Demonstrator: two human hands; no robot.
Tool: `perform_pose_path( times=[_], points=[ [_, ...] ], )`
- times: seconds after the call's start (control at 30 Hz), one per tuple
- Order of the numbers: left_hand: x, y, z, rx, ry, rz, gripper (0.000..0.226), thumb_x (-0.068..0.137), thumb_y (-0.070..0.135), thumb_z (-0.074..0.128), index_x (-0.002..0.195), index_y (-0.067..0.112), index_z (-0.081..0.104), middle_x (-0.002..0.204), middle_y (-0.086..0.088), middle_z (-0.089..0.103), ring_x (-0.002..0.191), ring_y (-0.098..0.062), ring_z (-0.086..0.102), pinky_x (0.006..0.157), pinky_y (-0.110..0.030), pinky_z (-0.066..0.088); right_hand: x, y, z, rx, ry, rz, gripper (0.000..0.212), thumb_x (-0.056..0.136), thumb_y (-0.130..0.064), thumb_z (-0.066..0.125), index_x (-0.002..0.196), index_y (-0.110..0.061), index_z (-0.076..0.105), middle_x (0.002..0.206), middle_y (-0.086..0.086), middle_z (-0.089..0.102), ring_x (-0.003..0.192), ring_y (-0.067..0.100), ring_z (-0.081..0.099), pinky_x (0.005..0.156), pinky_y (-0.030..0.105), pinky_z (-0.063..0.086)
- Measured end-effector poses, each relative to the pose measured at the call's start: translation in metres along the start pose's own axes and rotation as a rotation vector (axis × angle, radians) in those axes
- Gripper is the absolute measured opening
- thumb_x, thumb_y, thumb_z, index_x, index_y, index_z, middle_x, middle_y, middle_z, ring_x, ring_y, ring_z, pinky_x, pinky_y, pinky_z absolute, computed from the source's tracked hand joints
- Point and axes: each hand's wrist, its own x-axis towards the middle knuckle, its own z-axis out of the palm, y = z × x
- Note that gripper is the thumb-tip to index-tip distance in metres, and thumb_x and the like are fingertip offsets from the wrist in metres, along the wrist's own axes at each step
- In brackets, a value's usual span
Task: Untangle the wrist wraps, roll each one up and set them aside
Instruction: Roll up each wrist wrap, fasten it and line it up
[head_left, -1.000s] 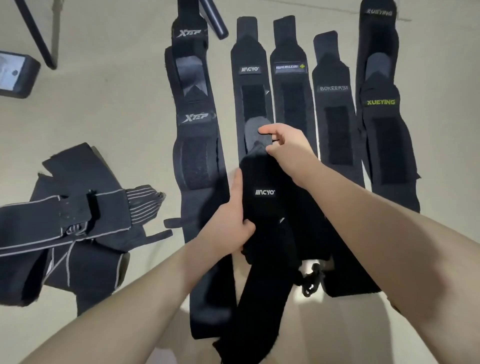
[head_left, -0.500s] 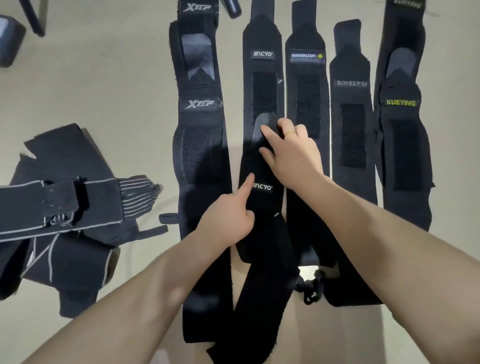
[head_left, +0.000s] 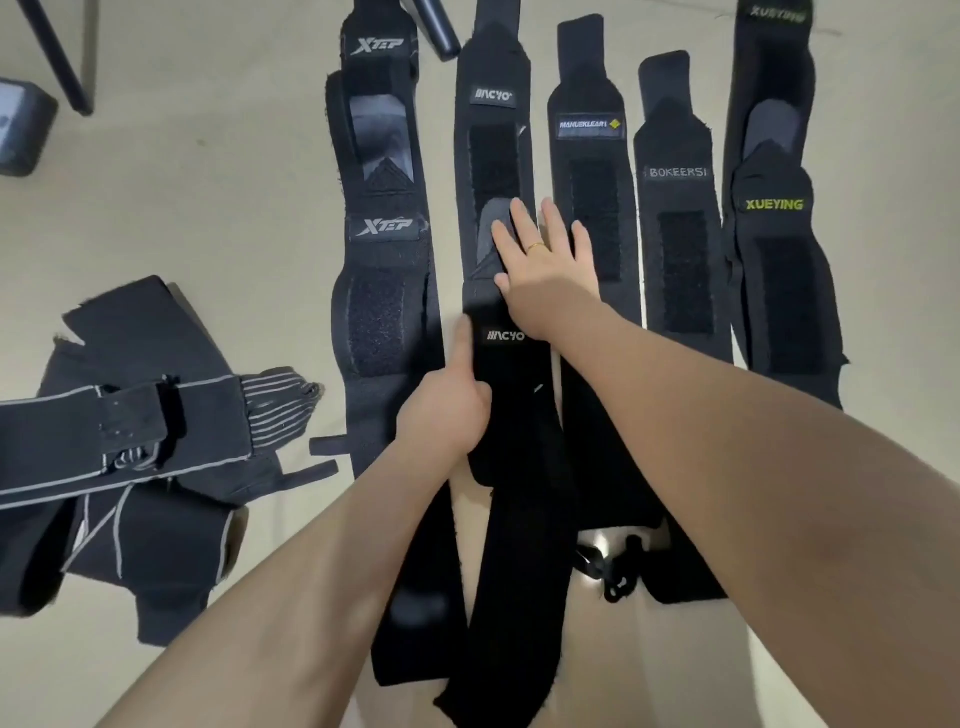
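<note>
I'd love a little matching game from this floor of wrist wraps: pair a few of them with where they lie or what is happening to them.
Things:
1. XTEP wrap
2. XUEYING wrap
3. IIACYO wrap
4. BOKEERSI wrap

Places or states:
A. far right of the row
B. under both hands
C. far left of the row
D. between the MANUEKLEAR wrap and the right-end wrap

Pairs: 1-C, 2-A, 3-B, 4-D
</note>
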Motion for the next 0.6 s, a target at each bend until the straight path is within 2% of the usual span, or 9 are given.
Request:
perform_pose_path(
  times=[0.07,0.13,0.17,0.23,0.3,0.37,0.47,0.53,0.6],
  points=[
    [-0.012,-0.004,-0.002,-0.281,0.086,-0.043,0.057,0.1,0.03,0.035,0.15,0.025,0.009,0.104,-0.011,0.063,0.092,-0.028,0.061,0.085,-0.033,0.047,-0.015,-0.006,-0.002,0.082,0.145,-0.031,0.058,0.1,-0.026,0.04,0.15,-0.009,0.017,0.159,0.008,0.011,0.144,0.025,0.017,0.114,0.043,0.019],
    [-0.034,-0.009,0.001,-0.422,0.11,-0.061,0.053,0.1,0.035,0.038,0.148,0.021,0.021,0.101,-0.002,0.065,0.091,-0.012,0.061,0.078,-0.016,0.039,-0.048,-0.009,-0.001,0.177,0.343,-0.091,0.046,0.087,-0.014,0.059,0.131,-0.002,0.051,0.132,0.016,0.056,0.107,0.027,0.062,0.087,0.037,0.047],
    [-0.046,-0.013,0.003,-0.432,0.113,-0.056,0.049,0.099,0.035,0.041,0.144,0.019,0.03,0.094,0.004,0.064,0.085,-0.003,0.059,0.07,-0.012,0.037,-0.069,-0.007,0.003,0.26,0.401,-0.125,0.034,0.085,-0.012,0.058,0.118,-0.003,0.061,0.113,0.014,0.066,0.089,0.028,0.067,0.076,0.035,0.049],
    [-0.069,-0.022,0.012,-0.486,0.097,-0.063,0.039,0.098,0.035,0.045,0.132,0.018,0.047,0.092,0.009,0.064,0.084,0.002,0.058,0.072,-0.011,0.04,-0.112,-0.004,0.016,0.381,0.311,-0.151,0.025,0.092,-0.016,0.048,0.11,-0.01,0.065,0.106,0.006,0.068,0.093,0.025,0.064,0.084,0.037,0.044],
    [-0.083,-0.029,0.021,-0.582,0.031,-0.086,0.031,0.097,0.034,0.046,0.121,0.017,0.057,0.099,0.008,0.067,0.092,-0.004,0.062,0.086,-0.022,0.047,-0.144,0.0,0.03,0.426,0.143,-0.16,0.032,0.098,-0.023,0.042,0.124,-0.015,0.059,0.126,0.001,0.061,0.118,0.019,0.054,0.102,0.035,0.034],
    [-0.088,-0.03,0.025,-0.616,-0.042,-0.097,0.025,0.096,0.034,0.049,0.109,0.018,0.064,0.099,0.004,0.069,0.094,-0.01,0.065,0.089,-0.03,0.05,-0.158,0.002,0.041,0.45,0.017,-0.162,0.043,0.101,-0.031,0.036,0.141,-0.017,0.042,0.148,-0.003,0.04,0.138,0.013,0.032,0.114,0.033,0.017],
    [-0.091,-0.026,0.025,-0.601,-0.094,-0.044,0.013,0.091,0.026,0.059,0.096,0.016,0.067,0.097,-0.001,0.069,0.091,-0.016,0.066,0.085,-0.033,0.054,-0.159,0.0,0.047,0.395,-0.096,-0.182,0.054,0.102,-0.038,0.025,0.151,-0.021,0.014,0.159,-0.009,0.007,0.146,0.008,0.003,0.117,0.034,0.001],
    [-0.092,-0.028,0.026,-0.532,-0.086,0.021,0.015,0.09,0.024,0.061,0.098,0.013,0.065,0.103,-0.003,0.065,0.093,-0.017,0.064,0.087,-0.038,0.053,-0.159,-0.001,0.047,0.363,-0.129,-0.174,0.055,0.102,-0.039,0.022,0.152,-0.021,0.007,0.159,-0.009,-0.001,0.146,0.008,-0.003,0.117,0.035,-0.001],
    [-0.097,-0.031,0.027,-0.568,-0.121,-0.028,0.018,0.092,0.027,0.058,0.101,0.012,0.062,0.1,-0.007,0.067,0.093,-0.022,0.065,0.087,-0.044,0.053,-0.159,-0.003,0.046,0.351,-0.144,-0.157,0.056,0.102,-0.04,0.021,0.152,-0.021,0.005,0.159,-0.009,-0.004,0.146,0.009,-0.005,0.117,0.036,-0.003]
  ],
)
